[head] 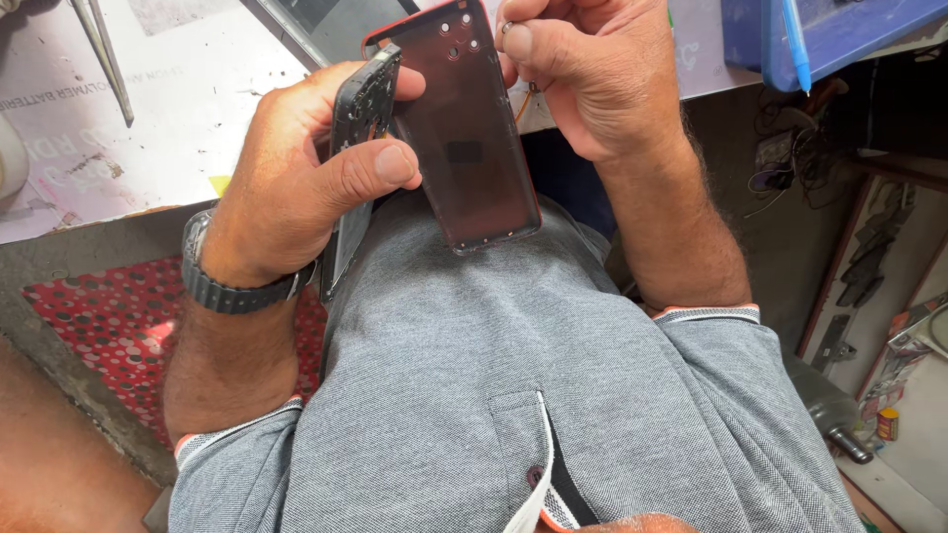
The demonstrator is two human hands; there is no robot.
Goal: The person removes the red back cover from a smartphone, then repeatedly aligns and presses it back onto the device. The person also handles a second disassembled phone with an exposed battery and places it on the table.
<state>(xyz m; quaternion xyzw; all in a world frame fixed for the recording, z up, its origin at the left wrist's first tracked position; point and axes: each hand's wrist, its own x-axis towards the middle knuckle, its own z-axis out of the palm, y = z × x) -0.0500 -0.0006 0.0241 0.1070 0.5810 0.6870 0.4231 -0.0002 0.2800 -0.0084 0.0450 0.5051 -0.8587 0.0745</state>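
Bright, even daylight fills the view from above and ahead, so the white worktop (148, 109) at the upper left looks pale and slightly washed out, and shadows stay soft. The back cover (469, 138) shows a dull sheen without hard glare. Focus is sharp at the centre; the right-hand corners are darker and slightly stretched.

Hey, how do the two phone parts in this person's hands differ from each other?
The phone body is black, seen nearly edge-on, gripped in the left hand. The back cover is dark reddish with a red rim, its inner face turned to the camera; the right hand holds it at its top end. The back cover shows camera cut-outs near the top; the phone body shows rough frame detail. Both are long, flat and held up over the grey shirt.
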